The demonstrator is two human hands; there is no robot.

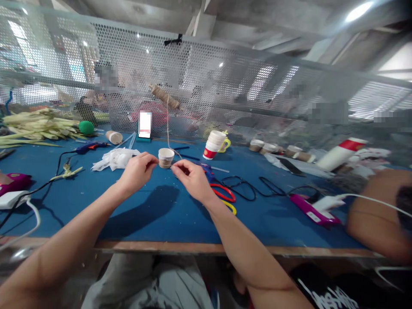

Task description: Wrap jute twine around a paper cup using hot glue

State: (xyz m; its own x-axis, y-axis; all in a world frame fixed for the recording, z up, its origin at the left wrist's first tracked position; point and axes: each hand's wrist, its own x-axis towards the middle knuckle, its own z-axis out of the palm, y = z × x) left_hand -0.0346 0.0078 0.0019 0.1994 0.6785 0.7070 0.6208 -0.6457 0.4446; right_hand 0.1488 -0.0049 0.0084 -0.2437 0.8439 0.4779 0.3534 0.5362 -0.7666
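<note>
My left hand [137,171] is closed, its fingertips pinched on a small paper cup [166,157] held just above the blue table [154,214]. The cup's lower half is wrapped in brown twine. My right hand [192,179] is closed in a pinch on the twine [168,124] right beside the cup. That strand runs up to a twine spool [165,97] hanging on the mesh screen.
Red and yellow scissors [224,194] and black cables lie right of my hands. A white wad [115,159], a blue glue gun [90,147], a green ball [86,127] and palm leaves [38,125] lie left. Stacked cups [214,144], a phone [144,125], another person's arm [376,214] at right.
</note>
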